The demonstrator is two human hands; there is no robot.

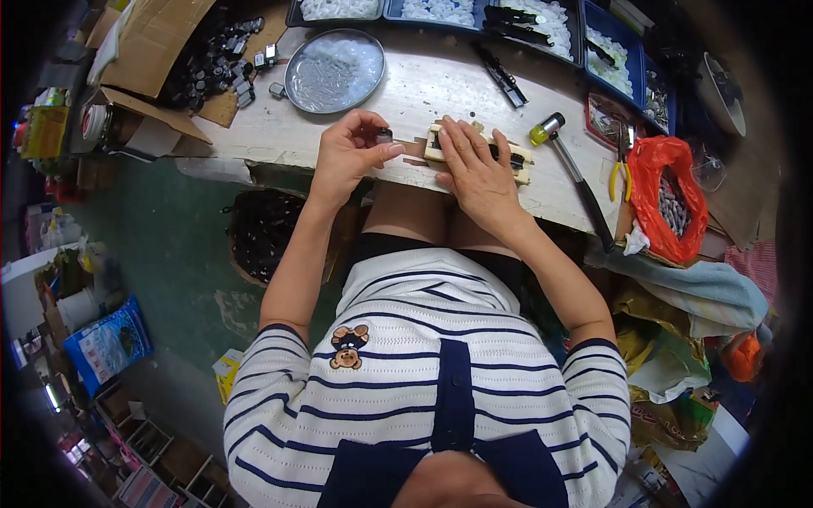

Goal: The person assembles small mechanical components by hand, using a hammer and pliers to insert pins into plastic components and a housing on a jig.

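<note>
At whitish bench edge: left hand pinching small dark stubby part, probably light, stiff, best gripped by sides; right hand flat, fingers extended, over cream rectangular block.

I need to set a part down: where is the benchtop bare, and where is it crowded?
Bare benchtop shows between the tin and the black strip, and left of the left hand, nearer than the tin. Crowded: trays along the back; hammer, pliers and red bag at right; box and black parts at left.

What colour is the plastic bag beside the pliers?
Bright red; the plastic bag shows in the head view.
</note>
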